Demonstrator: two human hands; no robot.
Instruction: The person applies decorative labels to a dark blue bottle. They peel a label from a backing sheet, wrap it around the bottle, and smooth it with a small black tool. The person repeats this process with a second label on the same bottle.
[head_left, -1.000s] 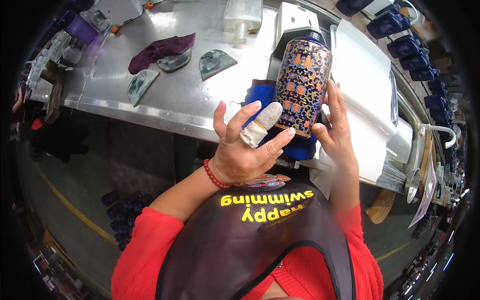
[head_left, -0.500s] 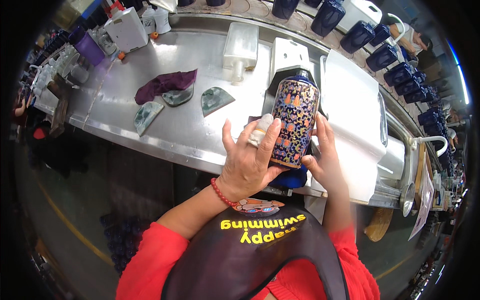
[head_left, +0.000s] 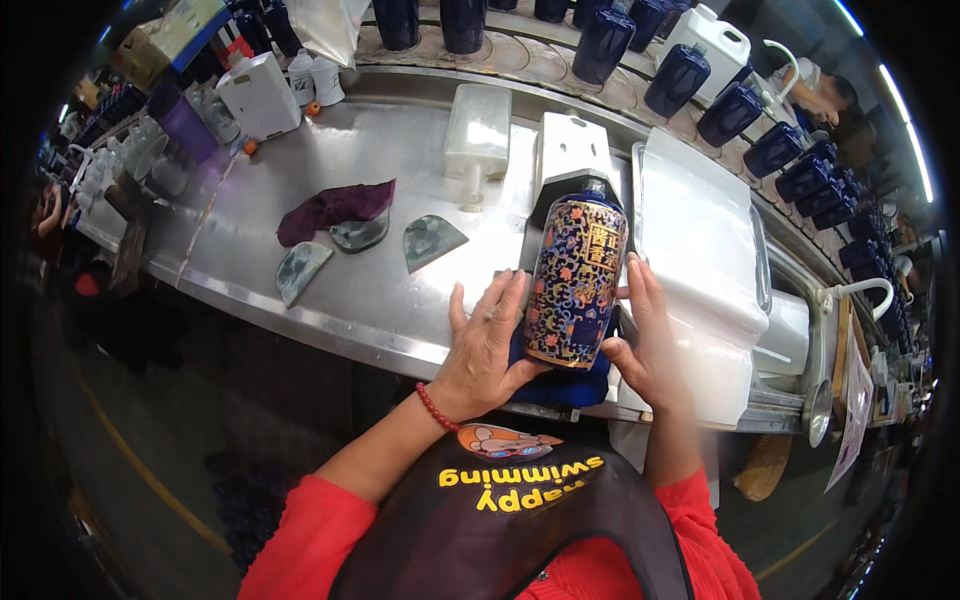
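A dark blue glass bottle (head_left: 578,290) covered in a colourful floral pattern lies tilted between my hands, its neck pointing away from me. A gold-framed panel faces up near its shoulder. My left hand (head_left: 482,345) rests along its left side, fingers fairly straight and thumb by the base. On the other side, my right hand (head_left: 648,335) holds it with bent fingers and the thumb near the lower edge. Beneath the bottle are a dark holder (head_left: 545,208) and a blue cloth (head_left: 570,388). Some fingertips are hidden behind the bottle.
Green-grey half-round scrapers (head_left: 433,243) and a purple cloth (head_left: 340,212) lie on the metal table (head_left: 380,130). A clear bottle (head_left: 477,140) lies farther back. White sheeting (head_left: 695,240) covers the right side. Several plain blue bottles (head_left: 678,82) line the belt behind.
The bottle has turned about its long axis, bringing the gold-framed panel into sight. My left hand has shifted along its side, and its raised, covered finger has come down. The view has moved slightly.
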